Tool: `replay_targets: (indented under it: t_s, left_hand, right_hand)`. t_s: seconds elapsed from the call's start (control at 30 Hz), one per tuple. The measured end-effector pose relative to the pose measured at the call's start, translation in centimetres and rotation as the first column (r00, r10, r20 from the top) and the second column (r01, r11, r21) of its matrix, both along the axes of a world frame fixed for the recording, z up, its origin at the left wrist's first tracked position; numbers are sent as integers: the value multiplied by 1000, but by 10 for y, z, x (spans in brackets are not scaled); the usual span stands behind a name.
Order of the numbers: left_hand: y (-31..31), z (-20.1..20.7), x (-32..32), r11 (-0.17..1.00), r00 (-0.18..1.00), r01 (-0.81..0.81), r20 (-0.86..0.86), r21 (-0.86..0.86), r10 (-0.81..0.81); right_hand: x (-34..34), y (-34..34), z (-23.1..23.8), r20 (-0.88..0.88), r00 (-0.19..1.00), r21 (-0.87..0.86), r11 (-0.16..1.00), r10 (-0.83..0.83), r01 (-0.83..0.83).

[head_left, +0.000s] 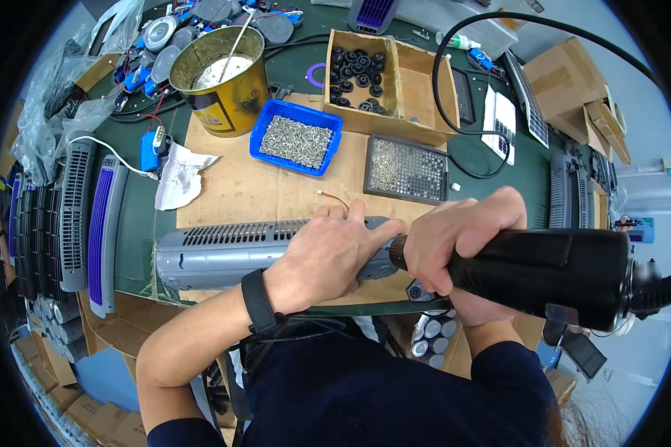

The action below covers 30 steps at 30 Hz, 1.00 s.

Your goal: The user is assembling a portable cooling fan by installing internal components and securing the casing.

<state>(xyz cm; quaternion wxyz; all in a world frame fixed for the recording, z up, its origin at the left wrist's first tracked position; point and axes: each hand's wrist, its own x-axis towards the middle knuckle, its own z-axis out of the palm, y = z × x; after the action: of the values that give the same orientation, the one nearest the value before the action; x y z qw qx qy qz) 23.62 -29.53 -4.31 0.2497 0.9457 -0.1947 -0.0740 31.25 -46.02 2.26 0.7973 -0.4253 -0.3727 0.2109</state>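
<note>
A long grey slotted plastic housing (pixel 216 261) lies crosswise along the near edge of the bench. My left hand (pixel 324 257), with a black band on its wrist, is wrapped over its right part. A black corded electric screwdriver (pixel 559 268) lies level in the grip of my right hand (pixel 455 238). Its brown nose (pixel 399 252) meets the housing's right end; the tip and any screw there are hidden. A thin wire with a small connector (pixel 322 193) pokes out behind my left fingers. Below the nose sits a small dark part (pixel 417 291).
Behind the cardboard mat (pixel 224 179) stand a blue screw tray (pixel 297 170), a screw plate (pixel 406 167), a tin of white paste (pixel 242 112) and a box of black knobs (pixel 399 130). The thick cable (pixel 437 82) loops at right. Slotted housings (pixel 106 223) stand at left.
</note>
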Motion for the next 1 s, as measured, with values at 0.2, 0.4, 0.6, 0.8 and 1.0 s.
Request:
replay_targets:
  t_s: [0.2,0.4,0.6,0.8,1.0]
  left_hand:
    - [-7,-5,-10,997,988,-81,131,17,78]
    - [-7,11,-6,963,995,-92,-4,254,97]
    - [24,74,-27,952,958,-286,-64,-104,281]
    - [34,70,-66,893,913,-407,-73,-191,401]
    - [29,51,-93,836,877,-479,-110,-269,467]
  right_hand:
    - [28,-6,1,124,991,234,972,-60,29]
    - [77,0,-42,-67,885,27,886,-461,463]
    - [92,4,-57,8,876,-104,871,-483,481]
    - [97,7,-64,14,865,-119,858,-502,500]
    - [95,9,-71,61,901,-128,892,-429,433]
